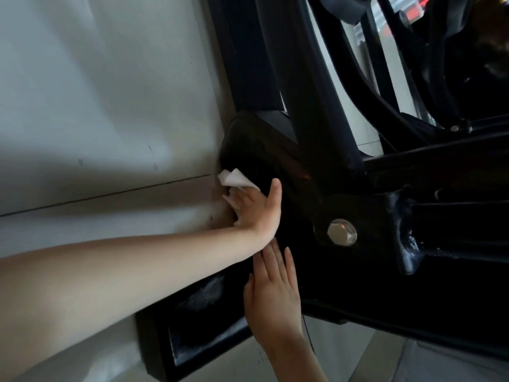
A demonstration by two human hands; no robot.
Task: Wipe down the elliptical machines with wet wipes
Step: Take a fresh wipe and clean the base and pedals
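Observation:
The black elliptical machine [344, 271] fills the right half of the view, seen low and close by its base housing. My left hand [256, 210] reaches in from the left and presses a white wet wipe [234, 179] against the rounded black cover, fingers wrapped behind it and thumb on the front. My right hand [272, 293] lies flat on the housing just below, fingers straight and pointing up. A large silver bolt [342, 232] sits on the black frame joint to the right of both hands.
A pale grey wall [96, 92] with a seam stands right behind the machine's end. Black frame tubes [311, 92] slant upward at the right. The black base foot [192, 334] rests on light floor tiles [358, 351].

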